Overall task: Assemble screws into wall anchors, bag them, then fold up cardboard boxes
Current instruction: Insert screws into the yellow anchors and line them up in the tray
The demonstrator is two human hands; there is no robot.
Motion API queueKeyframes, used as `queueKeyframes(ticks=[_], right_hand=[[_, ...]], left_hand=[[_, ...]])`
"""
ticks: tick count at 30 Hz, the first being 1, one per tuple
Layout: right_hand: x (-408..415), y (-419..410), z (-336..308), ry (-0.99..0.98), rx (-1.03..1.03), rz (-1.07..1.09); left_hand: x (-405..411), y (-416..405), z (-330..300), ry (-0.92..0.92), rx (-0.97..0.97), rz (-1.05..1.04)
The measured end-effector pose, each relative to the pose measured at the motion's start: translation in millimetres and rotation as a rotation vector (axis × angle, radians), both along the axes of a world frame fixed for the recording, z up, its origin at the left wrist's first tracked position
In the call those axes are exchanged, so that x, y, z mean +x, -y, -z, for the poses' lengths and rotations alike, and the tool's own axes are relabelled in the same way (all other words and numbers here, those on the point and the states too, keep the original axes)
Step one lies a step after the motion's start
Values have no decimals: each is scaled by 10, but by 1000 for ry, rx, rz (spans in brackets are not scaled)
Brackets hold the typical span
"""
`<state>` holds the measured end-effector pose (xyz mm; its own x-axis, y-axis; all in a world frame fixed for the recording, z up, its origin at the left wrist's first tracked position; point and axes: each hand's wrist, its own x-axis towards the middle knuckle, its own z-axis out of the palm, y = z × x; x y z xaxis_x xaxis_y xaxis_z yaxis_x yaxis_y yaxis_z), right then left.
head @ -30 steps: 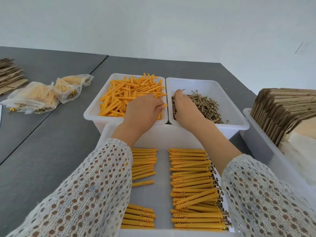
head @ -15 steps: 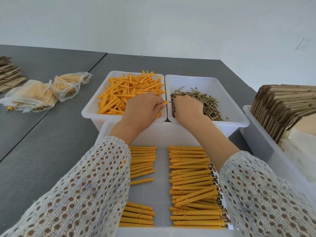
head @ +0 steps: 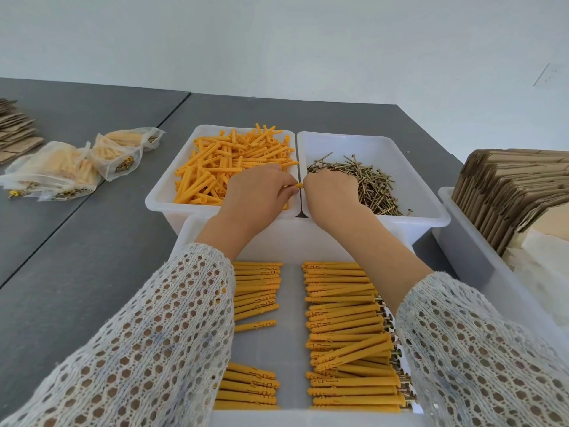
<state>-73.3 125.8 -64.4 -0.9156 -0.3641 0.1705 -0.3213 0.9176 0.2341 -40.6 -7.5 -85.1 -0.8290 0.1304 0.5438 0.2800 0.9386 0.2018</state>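
My left hand (head: 257, 195) pinches one orange wall anchor (head: 296, 185), whose end pokes out toward the right. My right hand (head: 331, 194) is curled with its fingertips meeting that end; what it holds is hidden, likely a screw. Both hands hover over the wall between two white bins: the left bin (head: 163, 192) holds loose orange anchors (head: 221, 161), the right bin (head: 431, 208) holds brass screws (head: 372, 186). A nearer white tray (head: 289, 303) carries rows of assembled anchors (head: 345, 331).
Clear bags of finished anchors (head: 61, 171) lie on the grey table (head: 77, 272) at the left, with flat cardboard (head: 15, 131) behind them. At the right a white bin (head: 468, 251) holds upright folded cardboard boxes (head: 517, 192).
My right hand drew back out of the screw pile toward the left hand. The two hands came together at the anchor's end.
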Motion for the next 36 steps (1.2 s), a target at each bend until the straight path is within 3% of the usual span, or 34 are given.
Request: queueKeyframes(ticks=[4, 7, 15, 18, 21, 27, 30, 36], right_hand=[[16, 4, 39, -50, -143, -49], [39, 15, 77, -155, -266, -249], [219, 162, 5, -131, -605, -572], [244, 171, -31, -247, -706, -548], [276, 207, -7, -280, -929, -499], [251, 254, 79, 4, -1211, -346], [200, 249, 97, 222, -1208, -277], [200, 160, -8, 455, -1238, -331]], left_hand=[[7, -11, -11, 3, -10, 5], [14, -10, -5, 7, 42, 3], [-14, 47, -33, -23, 491, 38], [-8, 53, -75, -51, 674, 90], [7, 45, -102, -49, 733, 128], [0, 0, -141, -18, 902, 183], [-11, 35, -152, -6, 1009, 202], [-36, 134, -109, 289, 1205, 347]])
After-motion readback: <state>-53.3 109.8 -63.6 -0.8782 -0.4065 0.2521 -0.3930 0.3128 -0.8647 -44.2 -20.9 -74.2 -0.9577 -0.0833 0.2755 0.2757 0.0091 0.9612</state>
